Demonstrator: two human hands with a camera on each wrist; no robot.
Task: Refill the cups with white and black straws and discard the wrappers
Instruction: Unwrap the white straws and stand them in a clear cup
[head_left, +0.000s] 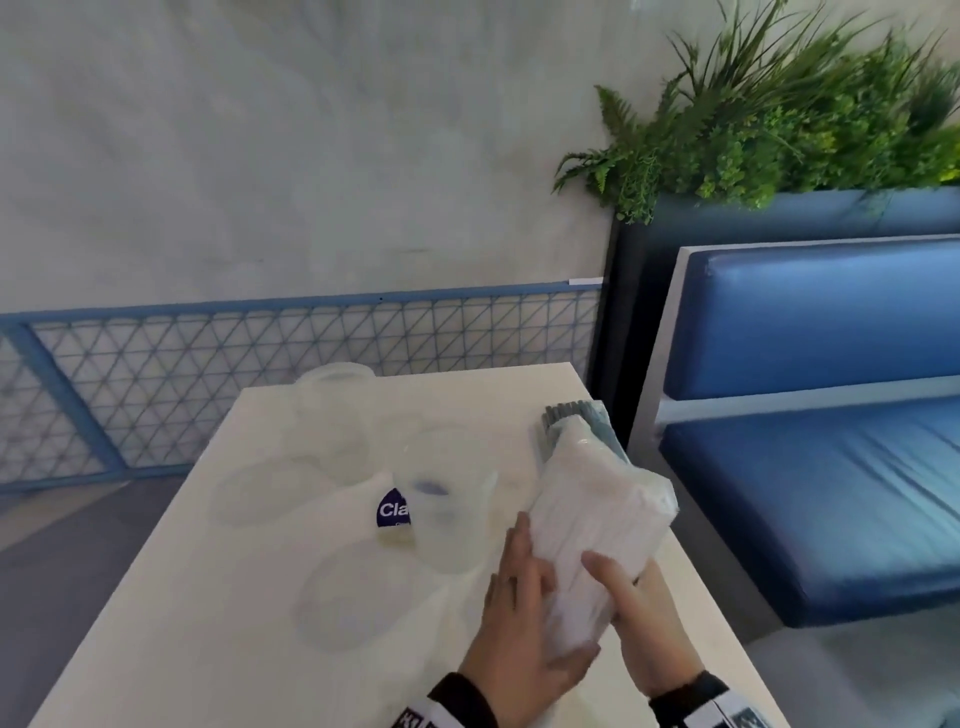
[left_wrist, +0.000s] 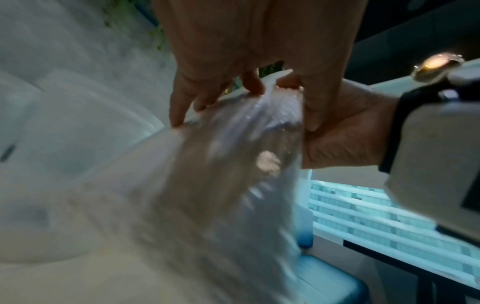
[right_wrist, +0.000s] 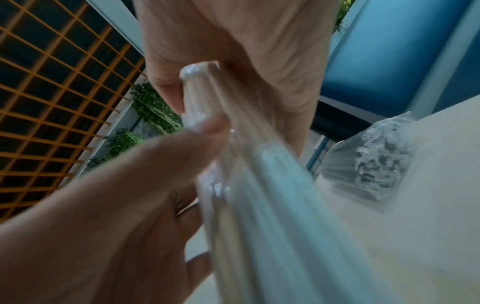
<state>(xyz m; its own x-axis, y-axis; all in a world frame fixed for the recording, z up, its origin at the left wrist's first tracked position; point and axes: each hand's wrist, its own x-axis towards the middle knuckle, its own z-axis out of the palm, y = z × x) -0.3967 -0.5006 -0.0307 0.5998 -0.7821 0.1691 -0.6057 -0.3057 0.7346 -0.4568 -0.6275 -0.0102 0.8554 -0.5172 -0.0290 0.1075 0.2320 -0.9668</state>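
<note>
A pack of white straws (head_left: 602, 525) in a clear wrapper is tilted above the table's right side, its far end raised. My left hand (head_left: 524, 587) grips its near left side, thumb underneath. My right hand (head_left: 628, 597) grips its near right side, thumb on top. Up close, left fingers (left_wrist: 249, 86) pinch the crinkled wrapper (left_wrist: 233, 164), and my right hand (right_wrist: 182, 96) holds the wrapper's gathered end (right_wrist: 272, 205). A wrapped pack of black straws (head_left: 571, 421) (right_wrist: 371, 164) lies on the table behind. Two clear cups (head_left: 447, 499) (head_left: 332, 415) stand left of the packs.
Two clear lids (head_left: 270, 488) (head_left: 363, 597) lie on the white table (head_left: 208, 649), with a purple-labelled wrapper piece (head_left: 392, 512) beside the near cup. A blue padded bench (head_left: 810, 467) stands right of the table, a mesh railing (head_left: 260, 374) behind it, and plants (head_left: 779, 119) at the back right.
</note>
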